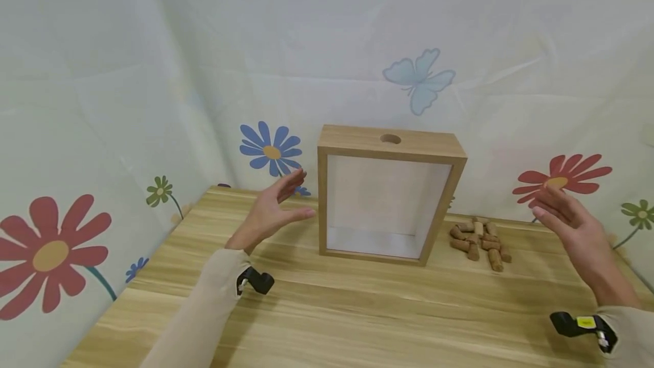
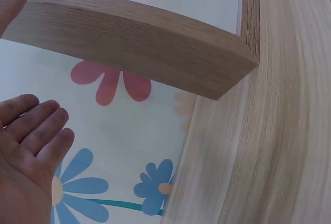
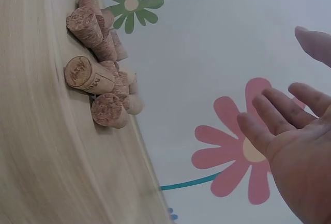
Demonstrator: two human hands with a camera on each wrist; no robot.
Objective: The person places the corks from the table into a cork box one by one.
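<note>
A wooden box frame (image 1: 443, 209) with a clear front, a white inside and a round hole (image 1: 390, 139) in its top stands upright on the table. My left hand (image 1: 273, 209) hovers just left of it, thumb and fingers apart, holding nothing. In the left wrist view, that hand (image 2: 28, 151) shows its palm beside the box's side wall (image 2: 139, 38). Right of the box lies a loose pile of corks (image 1: 480, 240), some with printing, seen closer in the right wrist view as corks (image 3: 90, 74). My right hand (image 1: 574, 231) is raised to the right of the pile, fingers spread and holding nothing.
The wood-grain table (image 1: 327, 311) runs back to a white cloth backdrop (image 1: 317, 44) printed with flowers and a butterfly (image 1: 420, 81). Black wrist mounts (image 1: 255, 281) sit on both sleeves. The box stands near the table's back edge.
</note>
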